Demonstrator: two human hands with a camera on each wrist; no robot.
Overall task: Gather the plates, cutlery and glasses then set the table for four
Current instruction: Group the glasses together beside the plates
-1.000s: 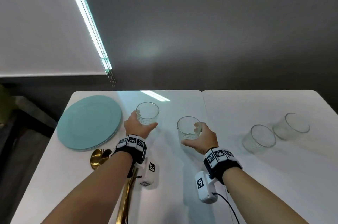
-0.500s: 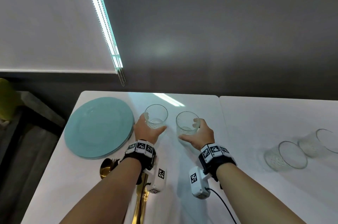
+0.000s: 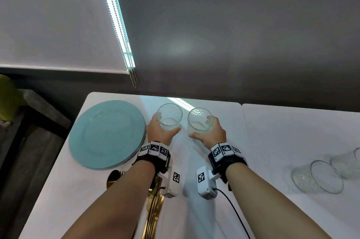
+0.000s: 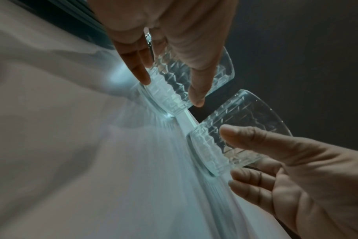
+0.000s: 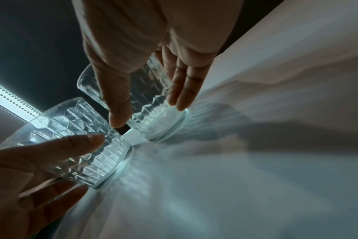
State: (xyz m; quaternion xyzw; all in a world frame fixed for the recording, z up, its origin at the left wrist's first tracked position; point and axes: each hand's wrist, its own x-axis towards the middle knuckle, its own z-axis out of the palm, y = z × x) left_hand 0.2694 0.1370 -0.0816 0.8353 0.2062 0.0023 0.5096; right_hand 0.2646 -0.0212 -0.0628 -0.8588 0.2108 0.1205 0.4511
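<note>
Left hand and right hand each grasp a cut-glass tumbler by its sides; rigid, slick and breakable, best held low around the wall.

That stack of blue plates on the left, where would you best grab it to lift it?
Probably at the rim of the stack of blue plates, from the near edge or from two opposite sides. It lies flat on the white table, wide and shallow, so only the thin edge offers a hold: fingers slid under, thumbs on top. Both hands suit it, but the left hand and the right hand each hold a glass.
</note>
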